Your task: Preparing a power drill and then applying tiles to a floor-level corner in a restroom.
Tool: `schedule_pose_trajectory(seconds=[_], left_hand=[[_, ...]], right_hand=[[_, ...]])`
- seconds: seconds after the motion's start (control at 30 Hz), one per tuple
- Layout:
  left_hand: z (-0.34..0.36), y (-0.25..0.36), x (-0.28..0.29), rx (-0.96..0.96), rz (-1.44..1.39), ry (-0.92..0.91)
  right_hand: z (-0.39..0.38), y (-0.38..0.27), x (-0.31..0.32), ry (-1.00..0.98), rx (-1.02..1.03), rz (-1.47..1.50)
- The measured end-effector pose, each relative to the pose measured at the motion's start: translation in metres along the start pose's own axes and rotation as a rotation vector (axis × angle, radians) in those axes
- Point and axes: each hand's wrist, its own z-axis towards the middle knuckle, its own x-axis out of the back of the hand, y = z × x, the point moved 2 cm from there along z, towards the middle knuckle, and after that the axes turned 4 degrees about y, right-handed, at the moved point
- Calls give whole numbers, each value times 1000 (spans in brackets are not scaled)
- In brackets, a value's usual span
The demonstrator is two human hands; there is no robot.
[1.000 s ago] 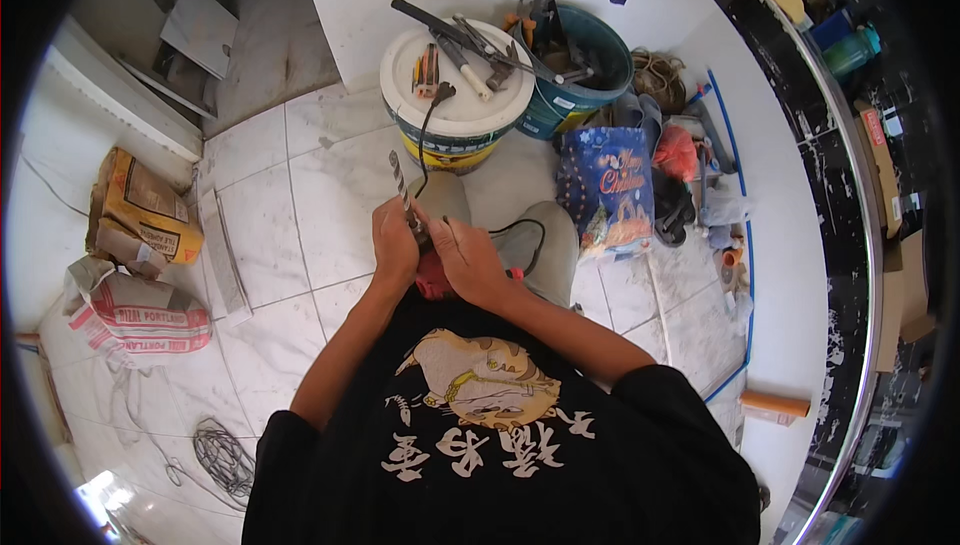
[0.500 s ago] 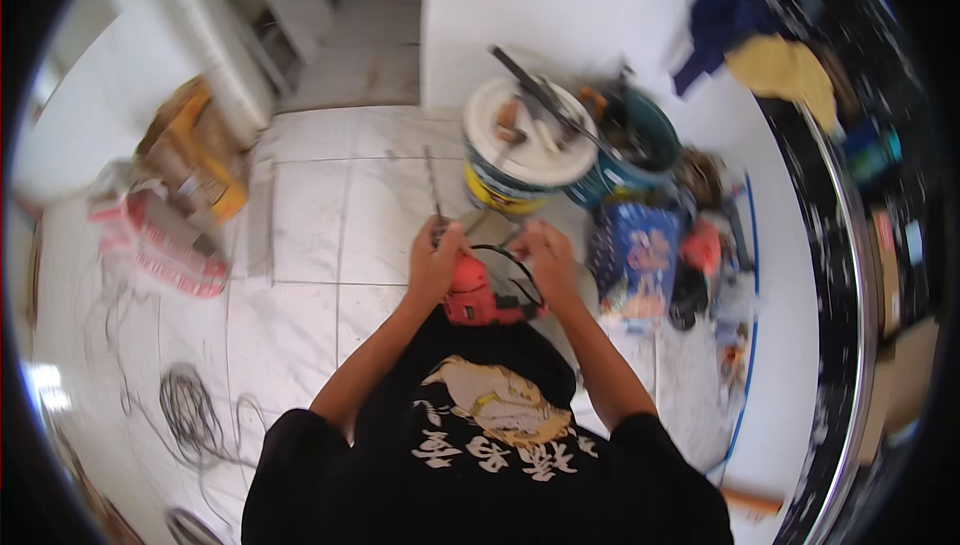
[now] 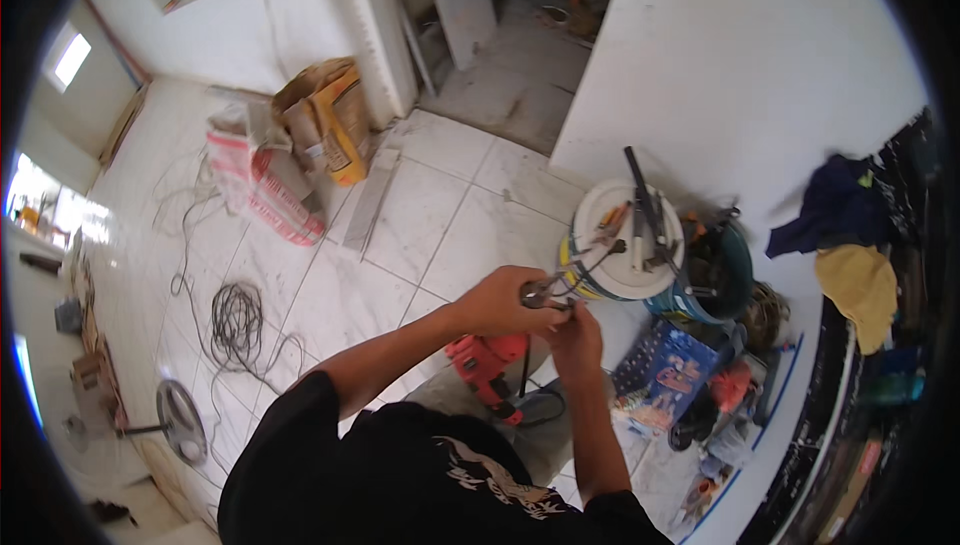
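Observation:
A red power drill [image 3: 487, 367] sits low in front of me, between my legs. My left hand [image 3: 500, 302] is closed round the drill's front end, where a grey metal chuck [image 3: 536, 293] shows past the fingers. From there a thin rod like a drill bit points up and right, in front of the white bucket lid. Against the chuck, my right hand [image 3: 577, 347] is pinched closed, just beside the left fingers. What it pinches is too small to make out. A black cord hangs by the drill.
A lidded bucket [image 3: 625, 235] bears hand tools; beside it a teal bucket [image 3: 728, 270] holds more. A blue printed bag [image 3: 668, 370] lies to the right. Paper sacks [image 3: 338, 125], a coiled cable [image 3: 237, 323] and a fan [image 3: 182, 423] are at left.
My view has swung, so the room appears shifted rightward. My right hand has come in against the left at the chuck; before, the hands were apart. The drill bit, upright earlier, now tilts right.

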Motion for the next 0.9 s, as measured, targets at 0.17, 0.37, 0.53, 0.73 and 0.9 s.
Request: schedule_pose_trajectory(seconds=[0.17, 0.37, 0.53, 0.73, 0.9], left_hand=[[-20, 68, 34, 155, -176, 97], [-68, 187, 93, 380, -4, 113], [-104, 269, 138, 361, -122, 149], [-123, 279, 201, 260, -500, 235], [-125, 258, 257, 154, -871, 321]], right_hand=[[-51, -60, -126, -37, 178, -113], [-114, -125, -270, -168, 312, -722], [-139, -182, -385, -383, 267, -798], [-114, -180, -457, -297, 146, -761], [-72, -141, -481, -352, 134, -1072]])
